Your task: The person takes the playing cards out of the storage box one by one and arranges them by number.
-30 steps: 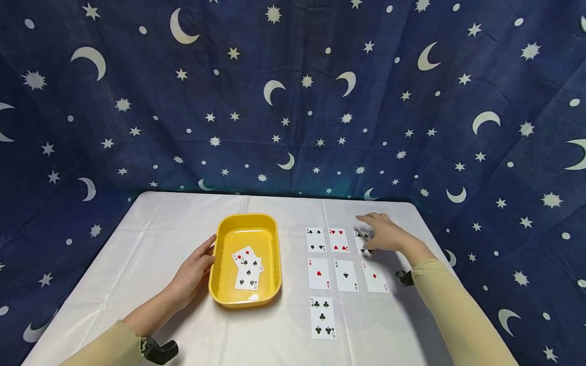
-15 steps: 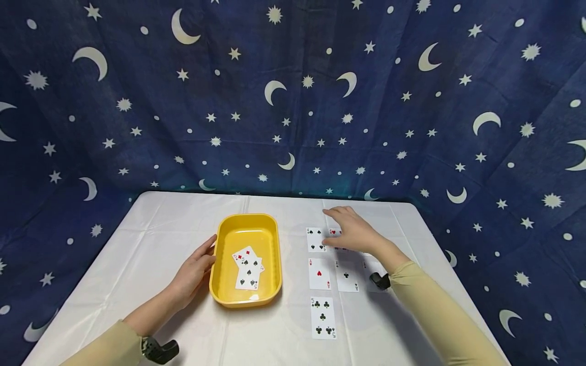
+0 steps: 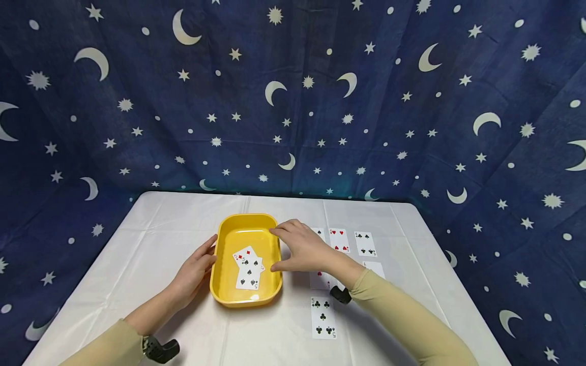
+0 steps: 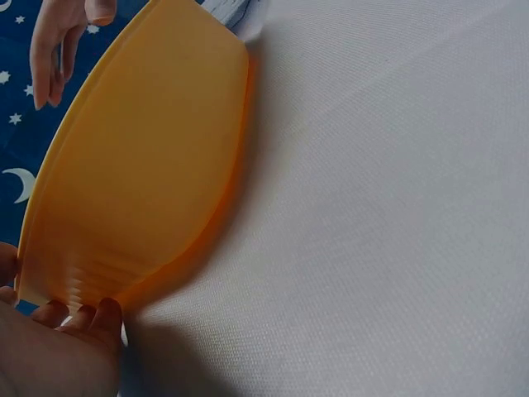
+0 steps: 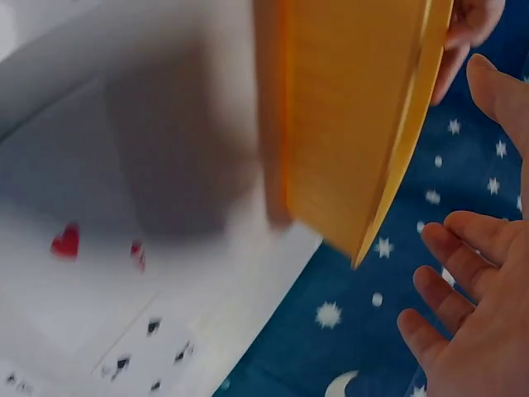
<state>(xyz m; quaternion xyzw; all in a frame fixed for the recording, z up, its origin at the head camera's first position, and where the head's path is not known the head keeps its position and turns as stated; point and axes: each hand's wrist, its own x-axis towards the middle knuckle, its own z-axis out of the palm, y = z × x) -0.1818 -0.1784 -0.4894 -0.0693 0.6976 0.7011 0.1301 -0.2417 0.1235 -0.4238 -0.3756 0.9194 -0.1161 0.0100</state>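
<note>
My left hand [image 3: 194,272] lies along the left side of a yellow tray [image 3: 215,290], its fingertips touching the outer wall in the left wrist view. Two playing cards overlap in the tray, a five of spades [image 3: 247,278] on top of a five of diamonds [image 3: 242,252]. My right hand [image 3: 302,249] holds nothing. Its fingers and thumb spread toward the tray's right rim, overlapping it in the head view. In the right wrist view, the right palm [image 5: 488,339] shows beside the tray wall [image 5: 347,107], with a gap between them.
Right of the tray, four of hearts [image 3: 339,240], four of clubs [image 3: 365,244] and five of clubs [image 3: 323,317] lie face up. My right hand and arm partly cover a four of spades [image 3: 319,232] and a row of aces. A starry blue cloth [image 3: 293,127] hangs behind the table.
My right hand has swept left from above the four of clubs, across the back row, to the tray's right rim. The left hand, tray and cards have stayed put.
</note>
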